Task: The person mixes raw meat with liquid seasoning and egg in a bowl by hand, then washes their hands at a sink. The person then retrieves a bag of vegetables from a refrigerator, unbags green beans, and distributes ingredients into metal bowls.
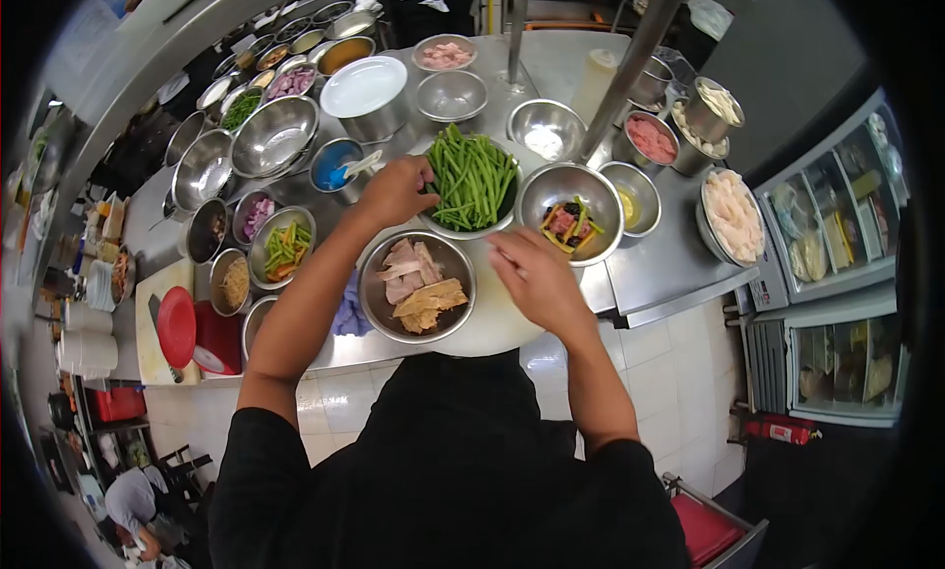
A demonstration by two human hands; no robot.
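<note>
My left hand point(399, 191) is closed at the left rim of a steel bowl point(463, 235) heaped with long green beans point(471, 180). Over the board, just below that bowl, my right hand point(536, 276) is held with its fingers loosely apart and nothing seen in them. It is close to the lower left rim of a steel bowl point(602, 200) holding a mix of meat and cut vegetables point(568, 222). Between my forearms sits another steel bowl point(368, 295) with pale meat slices point(409, 269) and a tan, shredded-looking food point(431, 305).
At left are bowls of cut vegetables point(287, 251), a red scale point(212, 341) and a cutting board point(148, 318). Stacked steel bowls point(276, 136) and a white-lidded pot point(364, 85) stand behind. A metal post point(630, 72) rises at right, near a bowl of pale meat point(733, 215).
</note>
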